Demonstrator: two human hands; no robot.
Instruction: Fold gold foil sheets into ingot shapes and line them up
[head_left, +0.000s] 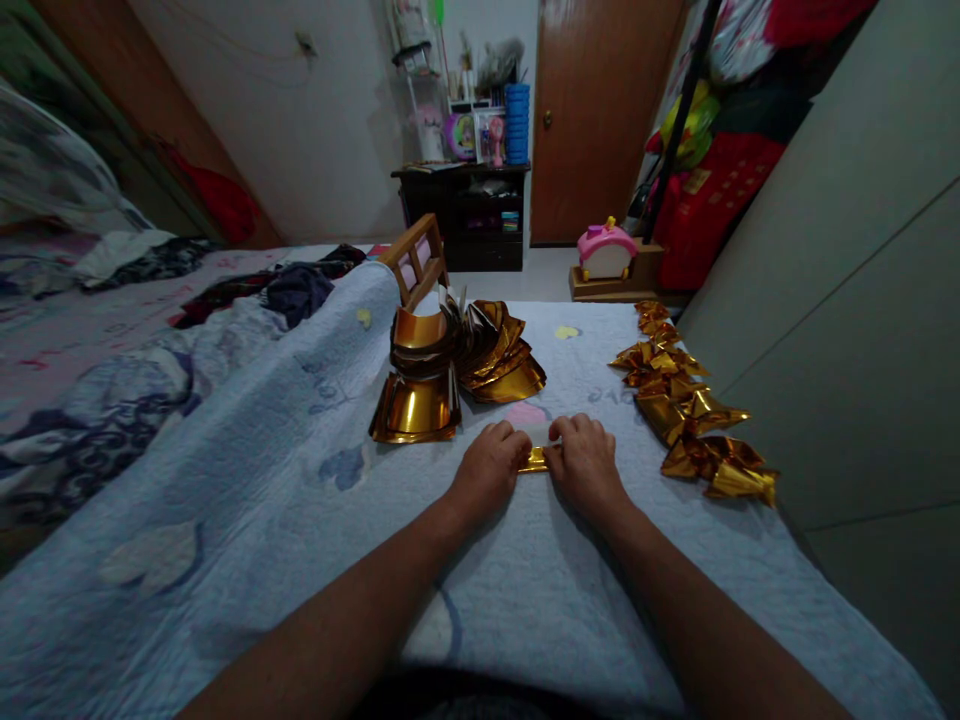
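Note:
A narrow piece of gold foil paper [534, 460] lies on the blue bedspread between my hands. My left hand [491, 462] has its fingers closed on the left end of it, and my right hand [586, 462] pinches the right end. Only the middle of the foil shows; the ends are covered by my fingers. Just beyond my left hand, stacks of gold foil sheets [416, 405] stand bent and fanned out. Off to the right of my right hand runs a row of folded gold foil pieces [675, 410].
The blue patterned bedspread [315, 590] spreads under everything. Rumpled clothes [300, 290] lie at the left. A wooden rail [416, 260] rises behind the foil stacks. At the back stand a dark cabinet [465, 215] and a pink toy [606, 250]. A pale wardrobe [847, 330] borders the right side.

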